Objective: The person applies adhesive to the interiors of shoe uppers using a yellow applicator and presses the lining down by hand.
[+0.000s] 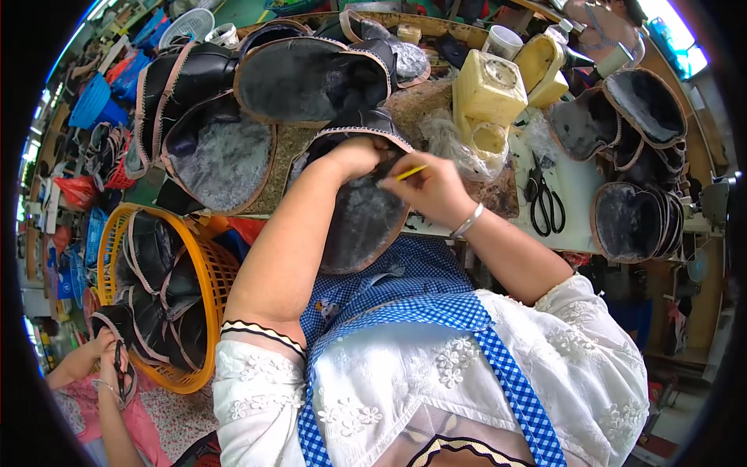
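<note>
A black fleece-lined shoe piece (359, 226) with pale stitching along its edge lies at the near edge of the worktable, its lower end over my lap. My left hand (364, 156) reaches into its raised upper part, with the fingers closed on the material and partly hidden. Close beside it, my right hand (436, 191) pinches a thin yellow stick-like tool (412, 172). The tip of that tool is hard to make out against the dark lining. Another fleece-lined shoe (292, 82) lies just beyond my hands.
More shoes (218, 159) lie to the left and another pile (630, 222) sits at the right. Black scissors (545, 202), a yellowish block-shaped container (489, 86) and a plastic bag (451, 144) are nearby. A yellow basket (222, 272) holds shoes; a co-worker's hands (109, 354) work beside it.
</note>
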The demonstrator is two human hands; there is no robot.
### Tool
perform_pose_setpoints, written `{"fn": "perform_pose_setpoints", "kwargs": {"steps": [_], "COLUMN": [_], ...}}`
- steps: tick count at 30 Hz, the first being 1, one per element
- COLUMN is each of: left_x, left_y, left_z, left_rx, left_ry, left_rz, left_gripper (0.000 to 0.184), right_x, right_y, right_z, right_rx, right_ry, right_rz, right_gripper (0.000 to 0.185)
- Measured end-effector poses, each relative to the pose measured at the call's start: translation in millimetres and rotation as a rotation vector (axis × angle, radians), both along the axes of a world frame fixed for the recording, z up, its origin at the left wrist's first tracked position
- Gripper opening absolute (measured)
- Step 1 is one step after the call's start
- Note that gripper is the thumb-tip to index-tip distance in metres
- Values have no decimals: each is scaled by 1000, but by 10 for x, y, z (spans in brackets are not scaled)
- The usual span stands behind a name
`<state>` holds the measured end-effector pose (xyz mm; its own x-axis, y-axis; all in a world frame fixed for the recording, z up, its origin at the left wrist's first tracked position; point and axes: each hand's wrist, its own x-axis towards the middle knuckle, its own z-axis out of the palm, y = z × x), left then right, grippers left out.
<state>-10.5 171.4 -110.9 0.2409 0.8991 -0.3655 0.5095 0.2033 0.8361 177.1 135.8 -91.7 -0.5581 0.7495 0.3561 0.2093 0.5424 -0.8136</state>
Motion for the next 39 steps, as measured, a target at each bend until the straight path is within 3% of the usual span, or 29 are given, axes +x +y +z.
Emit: {"fn": "perform_pose_setpoints", "kwargs": {"steps": [3, 5, 8, 10, 12, 14, 16, 17, 18, 20, 22, 26, 27, 30, 31, 32, 34, 36, 37, 39], "left_x": [-31, -71, 50, 141, 154, 90, 111, 94, 58, -360, -563, -570, -601, -541, -481, -318, -269, -280, -282, -174], "left_y": [-130, -292, -689, -975, -993, -926, -871, -832, -784, -591, -589, -1034, -1136, -1242, -1302, -1359, -1413, -1457, -1421, -1357], "left_z": [109, 32, 58, 5, 116, 125, 493, 704, 833, 455, 560, 1123, 1141, 665, 526, 487, 295, 135, 84, 9], "left_rx": [93, 218, 541, 967, 947, 1010, 1302, 1334, 1358, 967, 966, 993, 857, 827, 797, 724, 1006, 1277, 1269, 938], "left_ry": [215, 151, 265, 571, 567, 470, 416, 555, 694, 798, 828, 890, 919, 996, 1101, 1271, 1254, 1232, 987, 938], "left_rz": [-132, -175, -358, -316, -289, -202, 107, 166, 231, 82, 173, 538, 553, 646, 528, 535, 504, 342, 237, 285], "left_gripper": [24, 26, 35, 32, 32, 34, 37, 40, 43, 42, 26, 46, 55, 66, 77, 79, 75, 66, 57, 47], "right_x": [192, 377, 655, 849, 1012, 1128, 1142, 1135, 1138, 1193, 1291, 1350, 1402, 1260, 1262, 1244, 1217, 1443, 1563, 1639], "right_y": [-14, -5, -39, -11, 24, 32, 42, 30, 15, 62, 203, 314, 385, 568, 646, 655, 679, 868, 889, 832], "right_z": [128, 217, 291, 303, 343, 429, 467, 444, 416, 362, 335, 519, 490, 357, 286, 274, 268, 135, 121, 199], "right_rx": [63, -33, -150, -216, -358, -460, -523, -539, -559, -551, -486, -240, -211, 23, 123, 164, 250, 19, -104, -349], "right_ry": [-289, -408, -399, -118, 300, 471, 583, 602, 616, 631, 627, 509, 438, 183, -151, -222, -366, 146, 153, 178], "right_rz": [-92, -150, -223, -337, -447, -454, -457, -461, -465, -478, -567, -652, -633, -686, -746, -773, -826, -808, -784, -679], "right_gripper": [27, 32, 34, 29, 23, 14, 12, 15, 18, 19, 20, 21, 24, 31, 35, 36, 37, 33, 31, 26]}}
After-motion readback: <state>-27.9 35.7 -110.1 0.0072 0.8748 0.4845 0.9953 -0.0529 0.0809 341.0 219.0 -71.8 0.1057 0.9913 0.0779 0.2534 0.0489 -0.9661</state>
